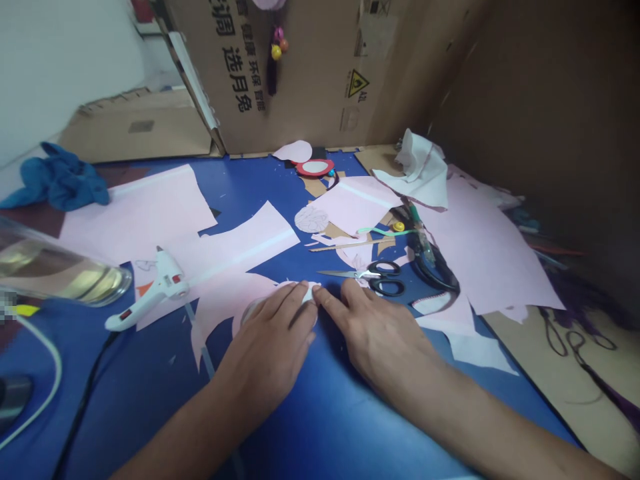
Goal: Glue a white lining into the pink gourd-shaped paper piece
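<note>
Pressing a small pale piece [309,292] under both hands [273,330].

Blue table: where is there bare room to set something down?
A wide bare patch of table lies between the left arm and right arm; a smaller one between the left arm and black cord. Beyond the right hand, scissors and paper scraps crowd it.

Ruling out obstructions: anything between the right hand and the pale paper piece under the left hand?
Nothing visible. The right hand's index fingertip is at the pale paper piece's edge. The black-handled scissors lie beyond, outside that path. The left hand hides part of the piece.
</note>
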Action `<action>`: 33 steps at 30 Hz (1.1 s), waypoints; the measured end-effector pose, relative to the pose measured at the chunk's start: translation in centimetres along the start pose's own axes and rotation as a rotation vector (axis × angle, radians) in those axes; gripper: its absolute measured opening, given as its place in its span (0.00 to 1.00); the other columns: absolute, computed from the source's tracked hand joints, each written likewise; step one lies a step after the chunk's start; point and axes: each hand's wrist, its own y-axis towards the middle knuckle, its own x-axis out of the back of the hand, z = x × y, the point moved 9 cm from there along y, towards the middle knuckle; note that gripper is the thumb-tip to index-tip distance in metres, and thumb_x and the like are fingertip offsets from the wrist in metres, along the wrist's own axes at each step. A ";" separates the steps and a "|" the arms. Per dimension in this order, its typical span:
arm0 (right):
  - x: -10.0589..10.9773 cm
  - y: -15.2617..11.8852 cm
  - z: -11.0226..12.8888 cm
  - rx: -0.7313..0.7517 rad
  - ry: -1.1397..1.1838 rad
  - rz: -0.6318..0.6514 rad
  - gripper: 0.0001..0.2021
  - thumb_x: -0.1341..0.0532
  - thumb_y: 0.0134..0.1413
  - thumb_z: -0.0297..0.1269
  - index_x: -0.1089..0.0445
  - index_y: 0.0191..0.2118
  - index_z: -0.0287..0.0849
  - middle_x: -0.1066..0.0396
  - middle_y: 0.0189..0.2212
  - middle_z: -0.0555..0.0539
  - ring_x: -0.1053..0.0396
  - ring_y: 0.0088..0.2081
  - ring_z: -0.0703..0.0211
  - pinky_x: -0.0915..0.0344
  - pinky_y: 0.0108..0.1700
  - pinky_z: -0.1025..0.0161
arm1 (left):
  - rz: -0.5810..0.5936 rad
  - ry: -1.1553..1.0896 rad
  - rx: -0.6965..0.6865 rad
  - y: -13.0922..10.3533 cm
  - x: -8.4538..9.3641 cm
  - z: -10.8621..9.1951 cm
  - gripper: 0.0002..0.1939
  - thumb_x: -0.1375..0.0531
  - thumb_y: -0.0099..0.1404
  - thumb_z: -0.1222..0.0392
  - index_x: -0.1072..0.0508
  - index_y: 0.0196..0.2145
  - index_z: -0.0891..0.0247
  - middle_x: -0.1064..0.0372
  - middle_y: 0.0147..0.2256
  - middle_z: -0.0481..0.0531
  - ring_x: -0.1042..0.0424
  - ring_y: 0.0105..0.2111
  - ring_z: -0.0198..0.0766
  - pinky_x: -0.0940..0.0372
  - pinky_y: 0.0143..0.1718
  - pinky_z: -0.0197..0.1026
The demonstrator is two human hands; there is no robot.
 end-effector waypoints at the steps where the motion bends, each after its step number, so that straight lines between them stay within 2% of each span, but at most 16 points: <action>1: 0.2 0.0 -0.5 -0.004 0.054 -0.012 0.31 0.47 0.71 0.23 0.35 0.75 0.50 0.24 0.50 0.39 0.21 0.40 0.49 0.25 0.37 0.57 | 0.003 0.002 0.002 0.0 0.0 0.0 0.19 0.49 0.81 0.63 0.27 0.63 0.67 0.28 0.66 0.67 0.29 0.67 0.59 0.25 0.61 0.65; 4: 1.5 -0.1 -3.0 -0.070 0.249 -0.172 0.30 0.49 0.71 0.23 0.33 0.73 0.46 0.23 0.50 0.39 0.21 0.38 0.50 0.25 0.41 0.55 | 0.012 -0.003 0.010 -0.1 -0.1 0.1 0.18 0.49 0.80 0.64 0.26 0.61 0.66 0.29 0.67 0.66 0.28 0.67 0.59 0.24 0.60 0.65; 7: 2.8 -0.1 -4.7 -0.038 0.559 -0.338 0.23 0.47 0.71 0.26 0.25 0.65 0.43 0.20 0.47 0.41 0.21 0.43 0.50 0.24 0.48 0.53 | 0.010 -0.021 0.012 -0.1 0.0 0.2 0.18 0.48 0.79 0.65 0.26 0.60 0.64 0.29 0.67 0.66 0.28 0.67 0.57 0.25 0.61 0.64; 9: 2.7 0.2 -5.5 -0.036 0.835 -0.346 0.19 0.45 0.72 0.30 0.23 0.60 0.44 0.20 0.44 0.43 0.21 0.42 0.53 0.23 0.48 0.54 | 0.010 -0.033 0.016 0.0 0.1 0.2 0.18 0.47 0.79 0.66 0.25 0.60 0.64 0.28 0.67 0.65 0.28 0.67 0.57 0.25 0.61 0.63; 11: 2.0 0.8 -6.0 -0.061 1.090 -0.298 0.17 0.44 0.72 0.33 0.22 0.58 0.43 0.20 0.42 0.44 0.21 0.39 0.55 0.22 0.45 0.56 | 0.020 -0.046 0.022 0.0 0.0 0.2 0.17 0.46 0.78 0.66 0.25 0.60 0.65 0.28 0.67 0.65 0.28 0.67 0.57 0.26 0.62 0.63; 13: 1.5 1.3 -6.3 -0.091 1.246 -0.265 0.17 0.42 0.71 0.36 0.23 0.59 0.41 0.21 0.41 0.44 0.22 0.38 0.56 0.22 0.42 0.57 | 0.033 -0.053 0.031 0.1 -0.2 0.3 0.17 0.45 0.78 0.65 0.25 0.60 0.65 0.29 0.68 0.66 0.29 0.67 0.58 0.26 0.63 0.64; 17: 1.0 2.0 -6.9 -0.144 1.270 -0.270 0.17 0.39 0.69 0.37 0.23 0.59 0.40 0.21 0.40 0.44 0.22 0.38 0.56 0.22 0.42 0.57 | 0.043 -0.050 0.043 0.0 -0.4 0.3 0.17 0.42 0.78 0.62 0.25 0.62 0.65 0.30 0.69 0.66 0.29 0.68 0.58 0.28 0.65 0.63; 21: 0.7 2.5 -7.2 -0.150 1.264 -0.288 0.17 0.40 0.68 0.35 0.23 0.57 0.39 0.21 0.43 0.42 0.22 0.38 0.57 0.22 0.43 0.57 | 0.021 -0.055 0.028 -0.1 -0.6 0.2 0.16 0.42 0.79 0.61 0.24 0.60 0.67 0.29 0.67 0.68 0.29 0.68 0.59 0.30 0.67 0.63; 27: 1.2 3.7 -5.7 -0.033 1.092 -0.278 0.18 0.41 0.65 0.30 0.20 0.55 0.41 0.21 0.45 0.43 0.23 0.44 0.55 0.22 0.47 0.56 | -0.055 -0.041 -0.014 -0.2 -0.5 0.0 0.16 0.42 0.79 0.62 0.24 0.60 0.71 0.28 0.66 0.69 0.29 0.67 0.57 0.32 0.70 0.61; 29: 1.4 4.2 -5.3 -0.026 1.100 -0.269 0.19 0.42 0.65 0.28 0.20 0.55 0.40 0.21 0.46 0.42 0.23 0.45 0.55 0.22 0.48 0.56 | -0.073 -0.034 -0.019 -0.2 -0.4 -0.1 0.16 0.42 0.79 0.64 0.24 0.59 0.71 0.27 0.66 0.69 0.28 0.67 0.57 0.32 0.69 0.60; 33: 0.8 5.2 -5.3 -0.096 1.091 -0.180 0.20 0.43 0.63 0.26 0.19 0.55 0.38 0.20 0.46 0.41 0.23 0.39 0.59 0.25 0.40 0.63 | -0.099 -0.059 -0.021 -0.3 0.0 -0.1 0.15 0.41 0.77 0.65 0.23 0.58 0.70 0.26 0.64 0.70 0.27 0.66 0.56 0.30 0.68 0.60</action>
